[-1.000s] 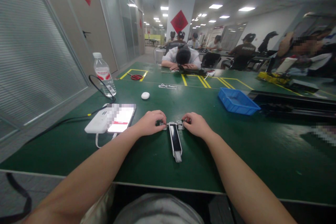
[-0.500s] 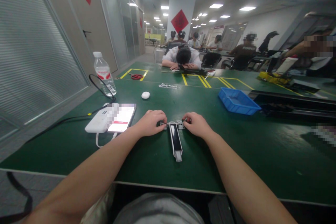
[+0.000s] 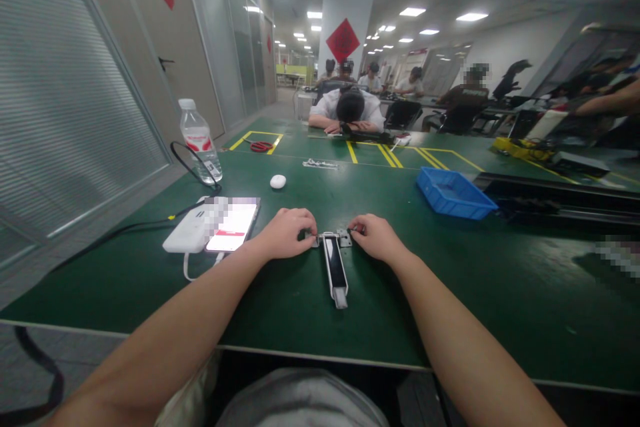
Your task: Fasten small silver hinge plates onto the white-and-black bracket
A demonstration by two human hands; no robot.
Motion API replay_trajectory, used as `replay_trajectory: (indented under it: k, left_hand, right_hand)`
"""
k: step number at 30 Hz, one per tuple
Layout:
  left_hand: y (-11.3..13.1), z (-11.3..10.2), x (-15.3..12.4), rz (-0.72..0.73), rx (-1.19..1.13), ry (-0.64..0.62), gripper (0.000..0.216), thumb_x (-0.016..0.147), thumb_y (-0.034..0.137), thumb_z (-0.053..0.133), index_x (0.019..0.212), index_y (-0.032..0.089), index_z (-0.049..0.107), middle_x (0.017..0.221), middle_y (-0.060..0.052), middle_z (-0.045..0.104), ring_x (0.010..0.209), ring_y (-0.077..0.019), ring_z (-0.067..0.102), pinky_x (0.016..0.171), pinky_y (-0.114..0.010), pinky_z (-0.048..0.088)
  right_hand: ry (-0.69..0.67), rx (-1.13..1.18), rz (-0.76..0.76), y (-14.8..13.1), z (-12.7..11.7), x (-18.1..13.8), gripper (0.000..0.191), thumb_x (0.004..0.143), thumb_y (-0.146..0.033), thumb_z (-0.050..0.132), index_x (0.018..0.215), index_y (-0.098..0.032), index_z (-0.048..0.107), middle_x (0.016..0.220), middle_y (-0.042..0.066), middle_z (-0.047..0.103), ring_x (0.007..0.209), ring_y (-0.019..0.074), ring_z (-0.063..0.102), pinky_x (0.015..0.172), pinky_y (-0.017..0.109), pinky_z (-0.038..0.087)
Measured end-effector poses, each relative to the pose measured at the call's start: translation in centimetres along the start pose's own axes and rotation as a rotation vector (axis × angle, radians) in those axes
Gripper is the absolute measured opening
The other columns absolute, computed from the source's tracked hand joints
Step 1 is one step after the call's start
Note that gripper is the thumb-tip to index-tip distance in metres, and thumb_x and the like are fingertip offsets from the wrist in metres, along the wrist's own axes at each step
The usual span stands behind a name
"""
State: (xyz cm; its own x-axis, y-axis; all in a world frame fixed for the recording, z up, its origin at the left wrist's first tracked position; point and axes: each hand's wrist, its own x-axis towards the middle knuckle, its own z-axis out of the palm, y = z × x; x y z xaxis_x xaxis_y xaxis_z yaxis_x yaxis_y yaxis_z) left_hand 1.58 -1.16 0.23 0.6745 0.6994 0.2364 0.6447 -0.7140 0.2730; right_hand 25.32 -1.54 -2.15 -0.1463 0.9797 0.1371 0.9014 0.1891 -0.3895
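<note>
A narrow black and silver device [image 3: 335,269] lies lengthwise on the green table [image 3: 280,307], with small metal fittings [image 3: 343,237] at its far end. My left hand [image 3: 287,233] rests curled at the left of that far end, fingers pinched on a small part beside the fittings. My right hand [image 3: 375,237] is curled at the right of it, fingertips pinched on the fitting's right side. What each pinch holds is too small to name.
A white power bank [image 3: 187,235] with a lit phone [image 3: 233,223] on it lies to the left, with a black cable, a water bottle [image 3: 199,141] and a white earbud case [image 3: 278,181] beyond. A blue tray [image 3: 453,192] sits right. A person [image 3: 347,112] slumps at the far end.
</note>
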Motion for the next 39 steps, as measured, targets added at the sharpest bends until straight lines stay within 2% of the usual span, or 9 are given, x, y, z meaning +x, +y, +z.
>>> replay_trajectory:
  k: [11,19,23,39]
  left_hand:
    - [-0.12,0.02,0.05,0.015,0.001,0.011,0.015,0.081,0.028,0.054,0.086,0.021,0.066,0.103,-0.003,0.064,0.1,-0.0206,0.058,0.085,-0.036,0.037]
    - [0.07,-0.08,0.03,0.006,0.002,-0.006,0.015,0.081,0.026,0.054,0.087,0.02,0.066,0.103,-0.004,0.063,0.101,-0.0214,0.058,0.087,-0.036,0.037]
    - [-0.06,0.05,0.04,0.011,-0.002,-0.003,0.015,0.081,0.026,0.054,0.086,0.02,0.066,0.103,-0.004,0.063,0.1,-0.0207,0.058,0.087,-0.036,0.037]
    - [-0.36,0.26,0.01,0.032,-0.013,0.003,0.016,0.082,0.028,0.054,0.086,0.02,0.066,0.103,-0.004,0.063,0.1,-0.0203,0.058,0.087,-0.035,0.038]
  right_hand:
    - [0.011,0.082,0.034,-0.52,-0.57,-0.09,0.015,0.073,-0.012,0.059,0.079,-0.017,0.071,0.075,0.003,0.069,0.066,0.0131,0.059,0.065,0.024,0.044]
    - [-0.087,0.408,-0.002,-0.55,-0.38,-0.22,0.013,0.078,-0.017,0.058,0.085,-0.014,0.07,0.076,0.004,0.071,0.067,0.0131,0.064,0.065,0.023,0.048]
    - [-0.116,0.493,-0.035,-0.61,-0.26,-0.25,0.014,0.078,-0.016,0.059,0.086,-0.014,0.07,0.075,0.004,0.071,0.066,0.012,0.064,0.063,0.022,0.049]
    - [-0.166,0.479,-0.058,-0.56,-0.77,-0.45,0.014,0.074,-0.015,0.06,0.083,-0.015,0.071,0.072,0.001,0.071,0.063,0.0107,0.063,0.062,0.021,0.05]
